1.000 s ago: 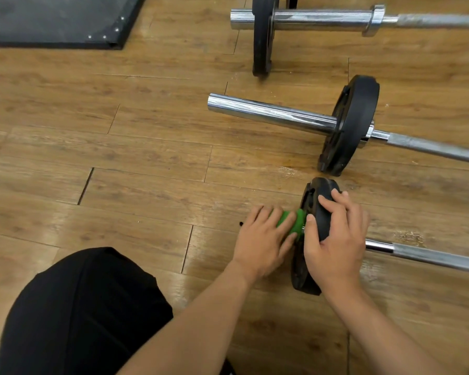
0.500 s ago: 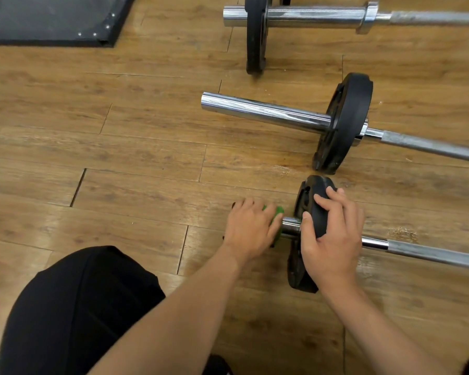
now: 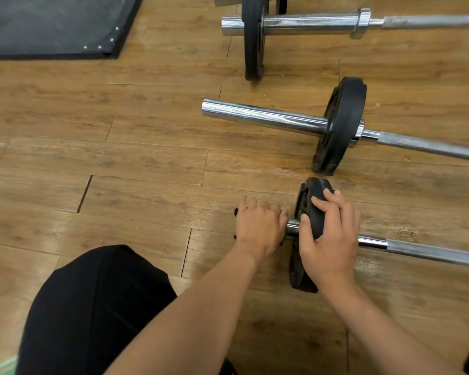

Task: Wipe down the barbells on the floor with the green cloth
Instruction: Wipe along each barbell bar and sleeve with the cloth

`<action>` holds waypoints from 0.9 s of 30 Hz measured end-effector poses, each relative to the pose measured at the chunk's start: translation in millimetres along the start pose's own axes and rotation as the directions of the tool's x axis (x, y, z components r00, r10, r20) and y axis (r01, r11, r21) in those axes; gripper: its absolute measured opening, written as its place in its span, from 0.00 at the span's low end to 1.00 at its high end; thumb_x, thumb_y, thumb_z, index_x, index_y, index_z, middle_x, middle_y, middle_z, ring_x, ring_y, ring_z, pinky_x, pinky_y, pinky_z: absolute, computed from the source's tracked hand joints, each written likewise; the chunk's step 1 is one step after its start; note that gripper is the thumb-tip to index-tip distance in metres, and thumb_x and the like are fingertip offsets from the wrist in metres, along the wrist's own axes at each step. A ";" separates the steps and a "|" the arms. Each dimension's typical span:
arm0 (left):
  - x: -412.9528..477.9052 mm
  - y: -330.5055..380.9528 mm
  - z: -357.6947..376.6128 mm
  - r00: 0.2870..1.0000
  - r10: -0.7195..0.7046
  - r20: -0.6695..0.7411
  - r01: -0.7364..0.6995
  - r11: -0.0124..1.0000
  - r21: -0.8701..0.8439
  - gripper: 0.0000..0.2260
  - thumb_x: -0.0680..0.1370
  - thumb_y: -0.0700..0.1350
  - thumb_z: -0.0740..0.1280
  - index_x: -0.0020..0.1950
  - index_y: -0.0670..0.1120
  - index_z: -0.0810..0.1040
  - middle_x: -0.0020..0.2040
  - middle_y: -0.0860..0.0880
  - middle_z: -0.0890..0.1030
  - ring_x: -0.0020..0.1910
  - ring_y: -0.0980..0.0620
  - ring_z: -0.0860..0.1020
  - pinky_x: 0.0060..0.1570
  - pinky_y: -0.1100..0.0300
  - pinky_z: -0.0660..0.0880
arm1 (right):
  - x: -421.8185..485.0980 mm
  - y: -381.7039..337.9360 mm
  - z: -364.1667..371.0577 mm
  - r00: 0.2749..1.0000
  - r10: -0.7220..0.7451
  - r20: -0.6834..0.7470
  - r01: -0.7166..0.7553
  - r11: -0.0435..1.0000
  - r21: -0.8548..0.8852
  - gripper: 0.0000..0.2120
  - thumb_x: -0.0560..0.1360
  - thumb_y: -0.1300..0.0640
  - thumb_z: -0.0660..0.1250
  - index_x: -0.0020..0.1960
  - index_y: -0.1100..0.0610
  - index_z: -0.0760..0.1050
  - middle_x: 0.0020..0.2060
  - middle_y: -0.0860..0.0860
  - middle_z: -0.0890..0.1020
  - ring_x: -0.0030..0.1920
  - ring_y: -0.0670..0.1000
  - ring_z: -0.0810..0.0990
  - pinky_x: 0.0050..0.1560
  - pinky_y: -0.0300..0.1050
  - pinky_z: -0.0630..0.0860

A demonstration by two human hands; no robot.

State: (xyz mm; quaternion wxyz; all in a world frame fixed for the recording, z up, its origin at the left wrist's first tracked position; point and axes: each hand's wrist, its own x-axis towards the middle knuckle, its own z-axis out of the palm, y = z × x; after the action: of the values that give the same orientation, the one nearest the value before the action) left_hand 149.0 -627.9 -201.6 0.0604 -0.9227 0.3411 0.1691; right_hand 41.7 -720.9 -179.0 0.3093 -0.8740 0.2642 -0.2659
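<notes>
Barbell (image 3: 431, 254), judged heavy and roll-prone, is steadied at its plate (image 3: 314, 188) by right hand (image 3: 331, 239), fingers curled; soft green cloth (image 3: 281, 212) is clamped round slick sleeve (image 3: 293, 228) by left hand (image 3: 260, 228).

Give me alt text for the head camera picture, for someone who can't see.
A person's left hand grips the sleeve end of the near barbell, a sliver of green cloth showing under it, while the right hand holds that bar's black plate. Other barbells lie beyond on the wooden floor.

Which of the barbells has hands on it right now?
The nearest barbell: left hand grips its sleeve end, right hand holds its plate. Middle barbell and far barbell lie untouched.
</notes>
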 end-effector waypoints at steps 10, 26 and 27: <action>-18.1 -21.4 23.5 0.982 0.122 -0.147 -0.119 0.992 0.033 0.22 0.86 0.58 0.49 0.67 0.49 0.76 0.59 0.44 0.82 0.59 0.38 0.78 0.70 0.39 0.69 | -7.0 -1.3 0.1 0.999 -0.042 -0.019 0.041 0.999 -0.020 0.17 0.79 0.53 0.64 0.61 0.65 0.78 0.64 0.61 0.77 0.70 0.63 0.72 0.74 0.50 0.63; -6.5 -9.6 29.3 0.968 -0.014 -0.251 0.000 0.999 -0.055 0.22 0.85 0.53 0.49 0.54 0.47 0.82 0.49 0.46 0.83 0.48 0.43 0.78 0.53 0.47 0.71 | 0.9 -0.6 5.5 1.000 -0.008 -0.026 0.009 1.000 0.012 0.16 0.78 0.56 0.67 0.62 0.64 0.78 0.64 0.60 0.77 0.72 0.61 0.71 0.72 0.60 0.69; -12.1 3.5 31.4 0.961 0.004 -0.275 -0.024 0.997 -0.071 0.19 0.85 0.53 0.51 0.56 0.48 0.81 0.52 0.46 0.82 0.50 0.43 0.78 0.56 0.46 0.72 | 0.4 -0.4 5.5 1.000 -0.005 -0.026 0.005 1.000 0.007 0.16 0.78 0.56 0.67 0.62 0.64 0.78 0.64 0.60 0.77 0.72 0.61 0.71 0.71 0.62 0.70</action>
State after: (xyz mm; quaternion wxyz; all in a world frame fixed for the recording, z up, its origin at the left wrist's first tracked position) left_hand 129.7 -616.0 -226.7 -0.0226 -0.9364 0.3462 0.0524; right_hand 45.6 -718.7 -182.2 0.3083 -0.8699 0.2651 -0.2791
